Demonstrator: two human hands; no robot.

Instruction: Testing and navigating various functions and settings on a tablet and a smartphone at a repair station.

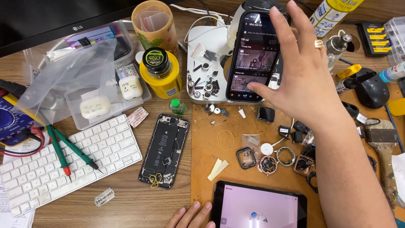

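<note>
My right hand (301, 69) reaches up to a black smartphone (253, 55) that stands propped upright at the back of the desk with its screen lit. The fingers curl around its right edge and the thumb presses the lower part of the screen. My left hand (190, 214) rests flat at the front edge of the desk, fingertips just left of a tablet (258, 207) with a pale pink screen. An opened phone (164, 150) lies face down with its battery and insides showing, between the two hands.
A white keyboard (63, 162) with red and green probes lies at left. Yellow jars (162, 71), a plastic bag, earbud cases, a white tray (198, 95) of small parts, watch cases (270, 162), a black mouse (371, 88) and a brush crowd the desk. A monitor stands at back left.
</note>
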